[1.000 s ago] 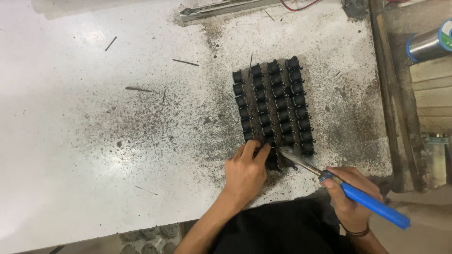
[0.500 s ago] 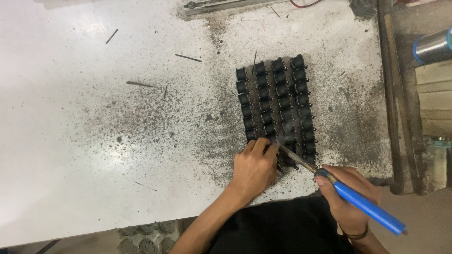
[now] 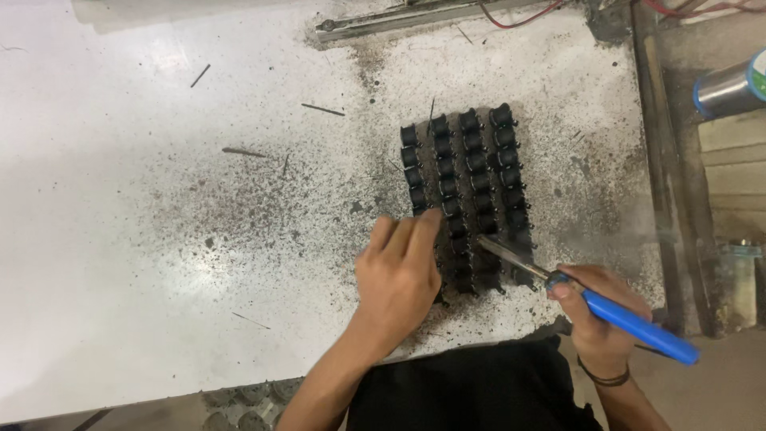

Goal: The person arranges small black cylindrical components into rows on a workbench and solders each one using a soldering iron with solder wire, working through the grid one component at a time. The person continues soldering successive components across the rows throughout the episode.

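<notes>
Several rows of small black bobbin-like parts (image 3: pixel 471 183) lie packed together on a white, soot-stained table (image 3: pixel 159 239). My left hand (image 3: pixel 399 275) rests flat on the near left corner of that block, fingers together, pressing the parts down. My right hand (image 3: pixel 598 307) grips a blue-handled soldering iron (image 3: pixel 630 319). Its metal tip (image 3: pixel 491 246) touches a part in the near rows, just right of my left fingertips. A faint wisp of smoke drifts to the right of the block.
A metal bar (image 3: pixel 415 17) and red wires (image 3: pixel 519 16) lie at the table's far edge. A solder spool (image 3: pixel 730 84) sits on a wooden surface at the right. Thin dark slivers (image 3: pixel 323 108) lie scattered on the table. Dark round parts (image 3: pixel 255 395) show below the near edge.
My left hand has slid a little along the near rows and flattened. The iron's tip has moved slightly up into the block. The view has shifted a little.
</notes>
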A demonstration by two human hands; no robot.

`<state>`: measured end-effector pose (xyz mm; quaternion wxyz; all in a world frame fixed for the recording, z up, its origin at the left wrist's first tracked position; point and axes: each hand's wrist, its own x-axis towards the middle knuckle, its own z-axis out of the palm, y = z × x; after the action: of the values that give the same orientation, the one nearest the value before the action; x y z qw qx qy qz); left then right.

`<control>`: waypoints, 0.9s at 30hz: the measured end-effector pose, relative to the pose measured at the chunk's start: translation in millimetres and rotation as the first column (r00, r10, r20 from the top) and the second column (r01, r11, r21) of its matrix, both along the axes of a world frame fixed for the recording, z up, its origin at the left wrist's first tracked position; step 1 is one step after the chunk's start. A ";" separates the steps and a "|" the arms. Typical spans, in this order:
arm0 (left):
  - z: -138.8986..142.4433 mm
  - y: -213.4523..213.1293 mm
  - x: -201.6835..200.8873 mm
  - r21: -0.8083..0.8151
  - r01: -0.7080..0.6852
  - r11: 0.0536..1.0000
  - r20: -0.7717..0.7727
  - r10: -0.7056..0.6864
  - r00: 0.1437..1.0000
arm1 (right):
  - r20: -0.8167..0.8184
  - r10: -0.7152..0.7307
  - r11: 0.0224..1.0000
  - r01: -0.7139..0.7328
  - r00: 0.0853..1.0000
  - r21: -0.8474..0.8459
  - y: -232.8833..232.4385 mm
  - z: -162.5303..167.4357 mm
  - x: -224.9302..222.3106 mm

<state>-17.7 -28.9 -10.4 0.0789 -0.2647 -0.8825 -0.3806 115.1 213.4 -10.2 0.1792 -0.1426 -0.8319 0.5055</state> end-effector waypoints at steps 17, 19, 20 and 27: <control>-42.0 36.5 6.7 -0.025 0.113 0.993 0.133 -0.108 0.985 | 0.014 0.252 0.908 -0.242 0.968 0.343 -14.2 20.9 -27.5; -31.9 37.6 6.5 -0.002 0.084 0.997 0.092 -0.083 0.992 | 0.061 0.287 0.897 -0.291 0.956 0.334 -10.2 28.0 -28.9; -24.4 36.0 6.2 -0.049 0.099 0.994 0.161 -0.090 0.983 | 0.064 0.231 0.934 -0.240 0.971 0.265 -6.6 29.2 -29.7; 24.3 -1.1 -12.2 0.166 0.037 0.985 0.087 -0.052 0.995 | -0.026 0.022 0.998 -0.024 0.999 -0.062 8.3 -1.8 -31.0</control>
<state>-29.9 -30.1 13.9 0.0514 -0.2595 -0.8446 -0.4655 84.1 221.8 -12.0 0.1793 -0.1322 -0.8149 0.5351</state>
